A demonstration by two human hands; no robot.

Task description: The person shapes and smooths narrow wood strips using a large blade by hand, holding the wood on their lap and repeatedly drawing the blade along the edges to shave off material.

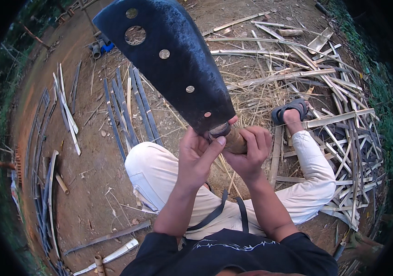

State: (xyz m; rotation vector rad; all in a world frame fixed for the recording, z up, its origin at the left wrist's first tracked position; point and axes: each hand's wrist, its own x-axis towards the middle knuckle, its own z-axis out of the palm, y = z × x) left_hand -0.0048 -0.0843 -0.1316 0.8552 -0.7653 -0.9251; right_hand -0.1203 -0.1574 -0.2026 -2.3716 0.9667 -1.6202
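Note:
A large cleaver-like machete [173, 69] with a broad dark blade and a row of round holes is held up in front of me, its blade slanting to the upper left. Around its brownish handle [236, 140] my right hand [251, 149] is closed. My left hand [201, 156] grips where blade and handle meet, the thumb lying over the dark collar [219, 130]. The fingers behind the handle are partly hidden.
Split bamboo strips [343, 152] lie in a tangled heap to the right, past my sandalled foot [291, 112]. Dark strips [143, 106] rest on the dirt ground [100, 184] beyond my left knee. Longer ones [49, 202] lie at far left. Straw-like shavings [251, 92] cover the ground ahead.

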